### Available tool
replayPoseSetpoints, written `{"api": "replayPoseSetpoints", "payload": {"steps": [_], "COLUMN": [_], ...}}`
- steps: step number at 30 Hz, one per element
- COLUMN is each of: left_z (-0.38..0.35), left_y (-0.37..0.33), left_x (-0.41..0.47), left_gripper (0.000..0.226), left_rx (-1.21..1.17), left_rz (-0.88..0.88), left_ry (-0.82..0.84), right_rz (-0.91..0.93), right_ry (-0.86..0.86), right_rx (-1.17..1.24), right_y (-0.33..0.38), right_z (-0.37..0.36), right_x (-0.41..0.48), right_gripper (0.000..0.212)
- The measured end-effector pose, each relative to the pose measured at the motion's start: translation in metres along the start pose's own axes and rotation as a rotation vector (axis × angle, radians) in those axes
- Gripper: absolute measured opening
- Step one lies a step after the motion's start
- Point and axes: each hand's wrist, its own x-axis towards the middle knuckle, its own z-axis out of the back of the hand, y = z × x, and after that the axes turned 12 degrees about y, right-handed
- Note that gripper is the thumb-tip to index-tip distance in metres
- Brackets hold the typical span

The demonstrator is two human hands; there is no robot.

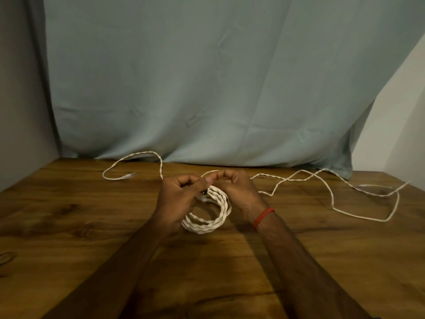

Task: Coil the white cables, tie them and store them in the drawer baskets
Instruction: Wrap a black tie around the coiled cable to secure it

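Note:
A coil of white twisted cable hangs between my hands above the wooden table. My left hand grips the coil's top with curled fingers, and a small dark thing shows under its thumb. My right hand pinches a strand of cable at the coil's top, fingertips close to my left thumb. One loose end of white cable loops off to the back left and ends in a clear plug. A second loose length of white cable sprawls over the table's right side.
A pale blue-grey cloth hangs behind the table and drapes onto its far edge. A dark loop of something lies at the table's left edge. A red thread band circles my right wrist. No drawer or basket is in view.

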Motion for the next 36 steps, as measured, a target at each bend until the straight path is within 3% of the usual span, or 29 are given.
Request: {"api": "replayPoseSetpoints", "payload": {"steps": [5, 11, 13, 17, 18, 22, 25, 28, 30, 33, 36], "left_z": [0.002, 0.009, 0.010, 0.012, 0.013, 0.011, 0.010, 0.008, 0.008, 0.008, 0.006], "left_y": [0.000, 0.005, 0.005, 0.005, 0.007, 0.008, 0.007, 0.009, 0.008, 0.005, 0.004], "left_x": [0.005, 0.008, 0.009, 0.011, 0.011, 0.012, 0.011, 0.010, 0.010, 0.010, 0.009], "left_gripper": [0.024, 0.024, 0.027, 0.029, 0.032, 0.040, 0.032, 0.036, 0.039, 0.038, 0.034], "left_rx": [0.053, 0.150, 0.117, -0.041, -0.073, -0.140, -0.171, -0.180, -0.201, -0.190, -0.178], "left_rz": [-0.020, -0.036, 0.007, 0.145, 0.169, 0.183, 0.167, 0.146, 0.120, 0.115, 0.120], "left_ry": [-0.041, -0.107, -0.146, -0.194, -0.193, -0.183, -0.146, -0.118, -0.111, -0.102, -0.121], "right_rz": [-0.034, -0.028, 0.010, 0.167, 0.223, 0.465, 0.602, 0.801, 0.884, 0.875, 0.762], "right_ry": [0.120, 0.176, 0.157, 0.100, 0.085, 0.074, -0.037, -0.091, -0.026, 0.036, -0.093], "right_rx": [-0.072, -0.331, -0.444, -0.463, -0.503, -0.870, -0.964, -1.072, -1.122, -0.992, -0.751], "right_y": [0.001, -0.004, -0.003, -0.004, -0.003, -0.004, -0.003, -0.002, -0.001, -0.002, 0.000], "right_z": [0.005, 0.012, 0.011, 0.010, 0.008, 0.005, 0.000, -0.007, -0.010, -0.012, -0.010], "right_x": [-0.003, 0.002, 0.000, 0.000, -0.001, 0.000, -0.001, -0.001, 0.000, 0.001, 0.001], "right_gripper": [0.024, 0.078, 0.084, 0.029, 0.023, 0.051, 0.062, 0.042, 0.024, 0.011, 0.008]}}
